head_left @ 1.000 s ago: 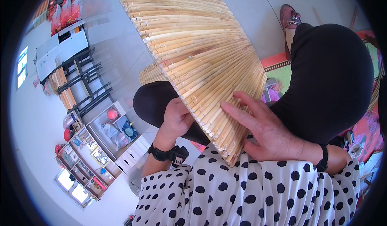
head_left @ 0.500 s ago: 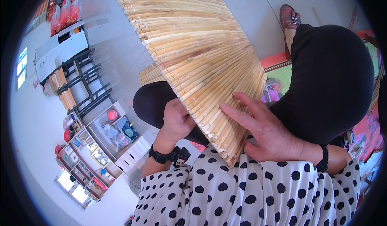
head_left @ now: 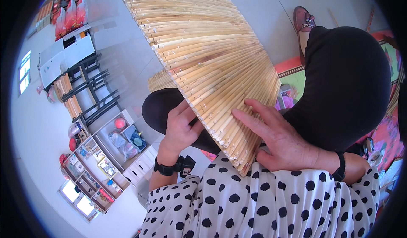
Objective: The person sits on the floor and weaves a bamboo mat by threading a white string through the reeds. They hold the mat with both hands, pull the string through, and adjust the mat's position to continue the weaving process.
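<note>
A mat of thin straw-coloured reed stalks [head_left: 212,64], bound with rows of white thread, slopes up from my lap and away from me. My right hand [head_left: 282,138] lies on its near right part, index and middle fingers stretched out over the stalks, thumb by the near edge. At the mat's left edge is my left hand [head_left: 179,127], with bent, closed fingers. Its fingertips go behind the mat, so whatever they pinch is hidden. Another piece of reed matting [head_left: 159,81] shows beyond my left knee, partly covered.
Black-clad knees [head_left: 343,89] rise on both sides of the mat. A shelf unit [head_left: 91,170] with small goods, a white cabinet [head_left: 140,166] and black metal frames [head_left: 91,93] stand at left. A patterned green-and-red floor cloth [head_left: 292,79] lies at right, near a brown shoe [head_left: 303,19].
My left hand has shifted slightly left along the mat's edge, showing more of its fingers. The mat has dipped a little at its far end. My right hand stays nearly still.
</note>
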Tool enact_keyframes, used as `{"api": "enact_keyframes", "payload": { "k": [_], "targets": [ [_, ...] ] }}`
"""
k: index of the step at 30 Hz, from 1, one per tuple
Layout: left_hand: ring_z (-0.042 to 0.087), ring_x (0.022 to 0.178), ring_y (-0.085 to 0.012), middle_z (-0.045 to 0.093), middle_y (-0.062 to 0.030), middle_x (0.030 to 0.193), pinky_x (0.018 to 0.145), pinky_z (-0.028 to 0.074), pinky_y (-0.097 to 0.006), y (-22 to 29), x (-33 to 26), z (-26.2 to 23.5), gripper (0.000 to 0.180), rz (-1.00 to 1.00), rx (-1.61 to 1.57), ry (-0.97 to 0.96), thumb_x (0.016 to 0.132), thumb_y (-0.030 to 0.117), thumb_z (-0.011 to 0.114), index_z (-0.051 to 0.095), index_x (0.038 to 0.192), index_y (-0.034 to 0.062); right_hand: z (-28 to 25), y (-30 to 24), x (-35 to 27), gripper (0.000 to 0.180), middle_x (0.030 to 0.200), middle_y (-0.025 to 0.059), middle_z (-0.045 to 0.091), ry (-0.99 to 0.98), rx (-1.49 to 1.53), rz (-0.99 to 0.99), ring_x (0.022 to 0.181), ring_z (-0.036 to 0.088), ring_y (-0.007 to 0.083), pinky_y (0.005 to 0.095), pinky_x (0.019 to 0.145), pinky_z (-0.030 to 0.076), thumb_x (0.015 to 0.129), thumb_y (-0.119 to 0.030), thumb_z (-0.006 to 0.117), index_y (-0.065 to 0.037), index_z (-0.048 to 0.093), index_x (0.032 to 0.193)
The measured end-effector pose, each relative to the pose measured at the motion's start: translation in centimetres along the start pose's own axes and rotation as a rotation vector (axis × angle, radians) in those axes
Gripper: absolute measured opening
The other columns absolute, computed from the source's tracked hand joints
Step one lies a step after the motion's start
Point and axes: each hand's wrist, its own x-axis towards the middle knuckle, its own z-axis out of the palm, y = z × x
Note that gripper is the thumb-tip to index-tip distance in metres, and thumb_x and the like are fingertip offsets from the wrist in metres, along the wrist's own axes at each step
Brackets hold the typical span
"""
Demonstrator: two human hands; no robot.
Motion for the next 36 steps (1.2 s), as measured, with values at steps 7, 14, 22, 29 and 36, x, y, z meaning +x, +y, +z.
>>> {"api": "enact_keyframes", "payload": {
  "k": [7,14,22,29,36],
  "targets": [
    [0.067,0.096,-0.0341,0.069,-0.016,0.11,0.084,0.054,-0.038,-0.3,-0.1,0.2,0.03,0.086,0.03,-0.033,0.08,0.008,0.069,0.071,0.109,0.0023,-0.1,-0.2,-0.2,0.091,0.149,0.0275,0.025,-0.006,-0.026,-0.012,0.135,0.034,0.0453,0.0486,0.113,0.034,0.07,0.0,0.064,-0.015,0.032,0.153],
    [0.066,0.106,-0.0315,0.069,-0.0139,0.117,0.091,0.052,-0.037,0.2,1.1,1.0,0.03,0.121,-0.036,-0.033,0.084,0.012,0.07,0.071,0.113,0.004,0.1,0.4,-0.3,0.091,0.147,0.031,0.027,0.029,-0.002,-0.034,0.134,0.034,0.0494,0.0511,0.113,0.032,0.072,0.0,0.062,-0.02,0.029,0.155],
    [0.06,0.087,-0.0108,0.064,-0.0088,0.102,0.077,0.048,-0.023,3.1,0.0,0.5,0.029,-0.221,-0.412,0.351,0.096,0.003,0.054,0.056,0.124,-0.0048,0.6,0.6,-0.1,0.089,0.147,0.0302,0.03,0.06,-0.059,-0.059,0.134,0.036,0.049,0.0491,0.113,0.034,0.073,0.0,0.062,-0.018,0.03,0.154],
    [0.068,0.103,-0.0223,0.065,-0.0201,0.118,0.086,0.054,-0.033,7.0,0.4,3.0,0.073,-0.254,-0.581,0.266,0.088,0.015,0.068,0.027,0.145,-0.0047,0.8,1.5,0.0,0.085,0.148,0.0267,0.033,0.043,-0.076,-0.108,0.136,0.038,0.0443,0.0438,0.113,0.035,0.074,0.0,0.061,-0.014,0.032,0.152],
    [0.06,0.111,-0.018,0.061,-0.0137,0.123,0.096,0.048,-0.034,5.4,1.8,1.9,0.061,-0.193,-0.435,0.3,0.083,0.006,0.065,0.04,0.138,-0.0049,-0.4,2.2,0.2,0.078,0.148,0.027,0.034,0.141,-0.203,-0.161,0.137,0.038,0.0419,0.0413,0.113,0.035,0.076,0.001,0.061,-0.005,0.034,0.148]
  ]
}}
